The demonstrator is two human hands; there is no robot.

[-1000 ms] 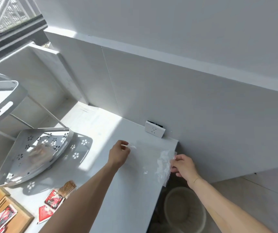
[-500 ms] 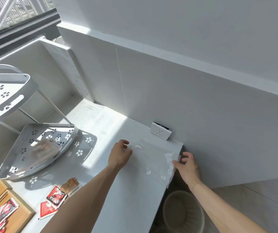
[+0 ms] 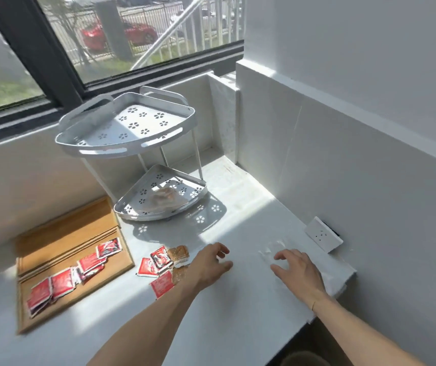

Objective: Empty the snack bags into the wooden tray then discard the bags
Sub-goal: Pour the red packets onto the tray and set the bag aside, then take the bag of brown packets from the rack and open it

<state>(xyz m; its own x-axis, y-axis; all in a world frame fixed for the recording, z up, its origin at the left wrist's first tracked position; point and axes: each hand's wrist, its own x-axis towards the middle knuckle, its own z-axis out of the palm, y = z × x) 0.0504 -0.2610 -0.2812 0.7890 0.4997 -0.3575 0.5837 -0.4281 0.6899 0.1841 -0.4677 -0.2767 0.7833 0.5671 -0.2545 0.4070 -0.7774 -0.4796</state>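
Note:
The wooden tray lies at the left of the white counter and holds several red snack packets. More red packets and a brown cracker pack lie loose on the counter beside it. A clear plastic bag lies flat near the counter's right end. My right hand rests on it with fingers spread. My left hand hovers open just left of the bag, next to the loose packets. Another clear bag with brownish contents sits in the rack's lower shelf.
A white two-tier corner rack stands at the back of the counter under the window. A white socket block leans against the right wall. The rim of a beige bin shows below the counter's right edge.
The view has swung left and up, bringing the tray and window into sight. My right hand let go of the bag's edge and now lies flat on it. My left hand moved back left.

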